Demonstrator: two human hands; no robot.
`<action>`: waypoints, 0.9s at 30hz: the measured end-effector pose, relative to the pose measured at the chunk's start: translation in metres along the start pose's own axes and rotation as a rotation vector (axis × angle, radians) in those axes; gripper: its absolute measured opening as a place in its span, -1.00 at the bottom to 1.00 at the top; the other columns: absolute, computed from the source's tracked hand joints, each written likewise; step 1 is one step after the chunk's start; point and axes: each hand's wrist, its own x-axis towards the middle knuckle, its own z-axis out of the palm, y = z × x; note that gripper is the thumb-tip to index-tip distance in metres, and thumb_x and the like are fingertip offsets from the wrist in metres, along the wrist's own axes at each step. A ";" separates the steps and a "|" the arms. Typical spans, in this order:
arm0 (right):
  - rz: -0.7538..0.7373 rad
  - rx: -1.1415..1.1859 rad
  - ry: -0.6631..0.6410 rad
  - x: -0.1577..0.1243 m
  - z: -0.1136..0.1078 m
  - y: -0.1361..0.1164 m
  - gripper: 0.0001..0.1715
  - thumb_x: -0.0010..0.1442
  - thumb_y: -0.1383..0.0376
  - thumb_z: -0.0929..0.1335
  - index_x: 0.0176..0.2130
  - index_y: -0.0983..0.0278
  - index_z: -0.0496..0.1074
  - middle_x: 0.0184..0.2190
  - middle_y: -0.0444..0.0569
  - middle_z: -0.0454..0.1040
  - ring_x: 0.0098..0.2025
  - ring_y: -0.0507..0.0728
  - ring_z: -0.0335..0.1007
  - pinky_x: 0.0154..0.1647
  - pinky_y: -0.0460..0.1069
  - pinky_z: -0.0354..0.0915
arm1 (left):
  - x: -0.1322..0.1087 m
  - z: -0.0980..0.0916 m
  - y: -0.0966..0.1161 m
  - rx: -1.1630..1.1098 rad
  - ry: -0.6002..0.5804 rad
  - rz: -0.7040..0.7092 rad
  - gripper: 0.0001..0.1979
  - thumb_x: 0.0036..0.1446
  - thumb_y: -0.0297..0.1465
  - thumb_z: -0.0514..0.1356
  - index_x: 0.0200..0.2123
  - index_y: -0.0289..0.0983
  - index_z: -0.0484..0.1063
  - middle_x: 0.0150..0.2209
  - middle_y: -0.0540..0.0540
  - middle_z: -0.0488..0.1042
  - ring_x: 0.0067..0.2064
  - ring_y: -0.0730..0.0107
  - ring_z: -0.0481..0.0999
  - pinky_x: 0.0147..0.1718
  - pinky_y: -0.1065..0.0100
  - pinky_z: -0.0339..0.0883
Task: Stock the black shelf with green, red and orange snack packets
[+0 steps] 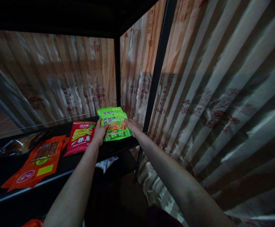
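Forearms (80,183), left hand (99,132) and right hand (132,126) gripping green packets (115,126), shelf (90,159) corner

The green packets (115,126) are smooth, glossy printed plastic film with a faint sheen. The red packet (81,137) and the orange packets (39,160) beside them look like the same slick plastic, the orange ones catching light on their flat faces. The shelf board (122,144) under them is dark, smooth and nearly matt with a pale, shinier front edge, the upright post (159,63) looks like dull black painted metal, and the curtain (222,94) behind and beside is shiny satin-like cloth with a faded printed pattern.
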 end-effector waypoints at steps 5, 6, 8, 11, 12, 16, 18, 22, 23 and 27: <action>0.011 -0.037 0.026 -0.006 -0.002 -0.005 -0.70 0.07 0.06 0.35 -0.43 0.21 0.51 -0.50 -0.09 0.56 -0.41 0.10 0.49 -0.34 -0.06 0.36 | -0.012 0.000 0.002 -0.086 0.025 -0.048 -0.17 -0.08 -0.50 0.29 0.26 -0.24 0.02 -0.06 -0.19 0.51 -0.14 0.25 0.55 -0.11 0.20 0.42; 0.007 -0.040 0.030 -0.007 -0.002 -0.005 -0.70 0.07 0.06 0.35 -0.42 0.22 0.51 -0.50 -0.09 0.56 -0.40 0.11 0.49 -0.34 -0.06 0.36 | -0.014 0.000 0.002 -0.095 0.044 -0.069 -0.19 -0.08 -0.47 0.29 0.24 -0.23 0.05 -0.08 -0.19 0.52 -0.17 0.25 0.56 -0.13 0.19 0.42; 0.000 -0.047 0.033 -0.009 -0.002 -0.005 -0.69 0.07 0.05 0.34 -0.39 0.22 0.52 -0.48 -0.09 0.56 -0.39 0.11 0.50 -0.34 -0.06 0.36 | -0.016 0.000 0.000 -0.109 0.042 -0.094 -0.33 -0.06 -0.43 0.29 0.16 -0.25 0.19 -0.14 -0.17 0.54 -0.20 0.26 0.57 -0.15 0.18 0.43; -0.021 -0.058 0.038 -0.011 -0.002 -0.004 -0.68 0.08 0.05 0.32 -0.36 0.21 0.52 -0.48 -0.12 0.56 -0.37 0.10 0.49 -0.35 -0.07 0.35 | -0.017 -0.001 -0.002 -0.145 -0.031 -0.102 -0.56 -0.03 -0.39 0.29 -0.04 -0.30 0.37 -0.23 -0.15 0.56 -0.24 0.28 0.57 -0.17 0.19 0.45; -0.031 -0.063 0.040 -0.012 -0.002 -0.004 -0.69 0.09 0.06 0.32 -0.36 0.21 0.52 -0.48 -0.13 0.56 -0.37 0.10 0.48 -0.36 -0.07 0.35 | -0.017 -0.001 -0.001 -0.163 -0.050 -0.106 -0.59 -0.04 -0.39 0.29 -0.07 -0.30 0.38 -0.24 -0.15 0.56 -0.26 0.29 0.57 -0.18 0.18 0.45; -0.080 -0.086 0.056 -0.016 -0.002 -0.006 -0.71 0.08 0.08 0.32 -0.35 0.20 0.51 -0.50 -0.17 0.54 -0.37 0.10 0.46 -0.37 -0.09 0.33 | -0.019 -0.001 0.002 -0.201 -0.056 -0.107 -0.54 -0.07 -0.42 0.32 -0.05 -0.27 0.35 -0.21 -0.13 0.56 -0.28 0.32 0.56 -0.20 0.18 0.46; -0.111 -0.089 0.066 -0.018 -0.002 -0.009 -0.70 0.07 0.08 0.31 -0.33 0.21 0.50 -0.49 -0.19 0.54 -0.37 0.09 0.45 -0.36 -0.09 0.33 | -0.020 -0.001 0.005 -0.202 -0.058 -0.088 -0.50 -0.09 -0.45 0.32 -0.02 -0.26 0.33 -0.18 -0.14 0.55 -0.29 0.33 0.56 -0.20 0.18 0.46; -0.174 -0.076 0.099 -0.022 -0.001 -0.019 -0.69 0.07 0.09 0.29 -0.31 0.22 0.48 -0.44 -0.20 0.53 -0.33 0.07 0.43 -0.31 -0.10 0.32 | -0.018 0.000 0.014 -0.193 -0.097 -0.004 -0.46 -0.13 -0.46 0.32 -0.01 -0.25 0.33 -0.17 -0.12 0.55 -0.26 0.32 0.55 -0.16 0.18 0.44; -0.188 -0.073 0.114 -0.022 -0.001 -0.022 -0.69 0.07 0.10 0.28 -0.30 0.21 0.48 -0.43 -0.20 0.53 -0.32 0.07 0.43 -0.30 -0.10 0.32 | -0.017 0.000 0.016 -0.177 -0.100 0.033 -0.47 -0.14 -0.48 0.32 -0.02 -0.26 0.33 -0.18 -0.11 0.55 -0.24 0.32 0.55 -0.15 0.19 0.43; -0.249 -0.057 0.155 -0.022 0.003 -0.028 -0.72 0.08 0.12 0.26 -0.27 0.18 0.45 -0.38 -0.20 0.52 -0.29 0.06 0.40 -0.26 -0.10 0.30 | -0.010 0.001 0.023 -0.091 -0.074 0.144 -0.46 -0.16 -0.52 0.28 -0.02 -0.26 0.33 -0.17 -0.08 0.54 -0.19 0.35 0.52 -0.10 0.25 0.38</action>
